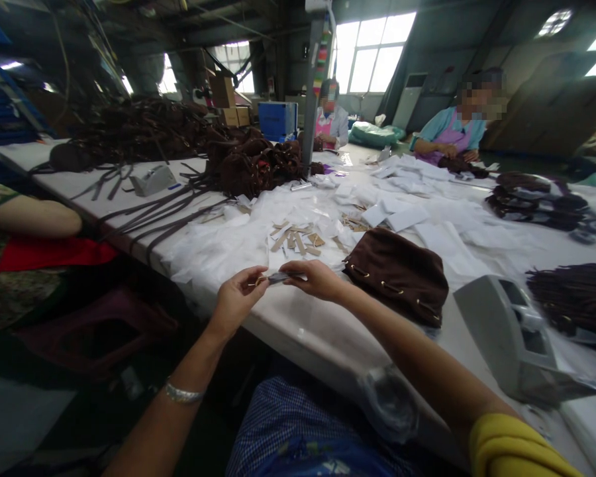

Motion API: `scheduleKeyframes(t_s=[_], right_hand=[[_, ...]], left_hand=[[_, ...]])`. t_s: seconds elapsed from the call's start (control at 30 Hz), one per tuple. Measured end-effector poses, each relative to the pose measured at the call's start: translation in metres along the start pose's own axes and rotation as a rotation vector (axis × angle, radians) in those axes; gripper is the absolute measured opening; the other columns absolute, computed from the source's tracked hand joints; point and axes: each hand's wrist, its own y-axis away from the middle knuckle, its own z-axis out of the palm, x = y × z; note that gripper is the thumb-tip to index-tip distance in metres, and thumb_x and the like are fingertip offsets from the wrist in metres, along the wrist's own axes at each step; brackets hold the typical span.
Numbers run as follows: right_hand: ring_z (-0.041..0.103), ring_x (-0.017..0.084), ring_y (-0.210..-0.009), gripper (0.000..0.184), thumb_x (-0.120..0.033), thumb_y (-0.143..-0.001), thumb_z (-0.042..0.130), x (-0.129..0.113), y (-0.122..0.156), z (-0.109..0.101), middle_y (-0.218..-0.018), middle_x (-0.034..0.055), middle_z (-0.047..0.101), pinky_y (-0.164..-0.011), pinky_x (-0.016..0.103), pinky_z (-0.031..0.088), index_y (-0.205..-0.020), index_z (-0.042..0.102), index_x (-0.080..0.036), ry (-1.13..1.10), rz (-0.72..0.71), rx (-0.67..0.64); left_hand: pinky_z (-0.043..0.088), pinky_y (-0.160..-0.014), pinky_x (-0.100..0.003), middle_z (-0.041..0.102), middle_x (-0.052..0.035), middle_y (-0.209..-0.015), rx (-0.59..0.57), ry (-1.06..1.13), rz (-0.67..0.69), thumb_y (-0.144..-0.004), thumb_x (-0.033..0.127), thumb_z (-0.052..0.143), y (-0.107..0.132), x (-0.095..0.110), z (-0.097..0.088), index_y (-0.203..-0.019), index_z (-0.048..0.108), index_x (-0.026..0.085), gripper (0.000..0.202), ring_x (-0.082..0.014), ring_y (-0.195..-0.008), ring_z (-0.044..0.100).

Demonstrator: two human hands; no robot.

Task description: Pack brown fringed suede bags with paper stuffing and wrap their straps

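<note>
My left hand and my right hand meet over the table's near edge, fingers closed in a pinch. Between them is a small flat greyish piece, with a thin gold-coloured bit by the left fingertips. Its exact kind is too small to make out. Just beyond the hands lie several small tan tags on white plastic wrapping. To the right of my right hand sits a dark brown drawstring bag with gold-coloured eyelets.
A grey tape dispenser stands at the right, near brown bundles. Brown bags and straps are heaped at the left and back. A metal post rises behind. Two co-workers sit across the table; another person's arm is at left.
</note>
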Motion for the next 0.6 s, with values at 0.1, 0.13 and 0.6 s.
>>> scheduleKeyframes(t_s=[0.1, 0.13, 0.6], right_hand=[[0.069, 0.019, -0.082, 0.022, -0.025, -0.089, 0.065, 0.005, 0.001, -0.001, -0.094, 0.0067, 0.075, -0.075, 0.026, 0.047, -0.109, 0.069, -0.018, -0.004, 0.002, 0.016], [0.069, 0.019, -0.083, 0.022, -0.026, -0.089, 0.065, 0.006, 0.001, -0.001, -0.095, 0.0072, 0.075, -0.076, 0.027, 0.047, -0.11, 0.069, -0.017, -0.01, 0.001, 0.028], [0.067, 0.017, -0.083, 0.03, -0.034, -0.088, 0.069, -0.02, -0.006, 0.003, -0.095, 0.0046, 0.074, -0.073, 0.024, 0.043, -0.115, 0.066, -0.022, 0.026, 0.011, 0.041]], left_hand=[[0.055, -0.085, -0.032, 0.067, -0.0089, -0.116, 0.014, -0.113, 0.084, -0.077, 0.039, 0.075, -0.001, 0.001, -0.002, -0.111, 0.07, 0.019, 0.04, -0.02, -0.097, 0.066], [0.055, -0.087, -0.033, 0.064, -0.0095, -0.124, 0.007, -0.109, 0.089, -0.078, 0.04, 0.073, -0.001, 0.002, -0.002, -0.112, 0.07, 0.02, 0.041, -0.0215, -0.103, 0.065], [0.056, -0.083, -0.033, 0.074, -0.0054, -0.09, 0.101, 0.043, 0.008, -0.068, 0.042, 0.083, 0.001, 0.009, 0.007, -0.1, 0.07, 0.015, 0.043, -0.019, -0.084, 0.069]])
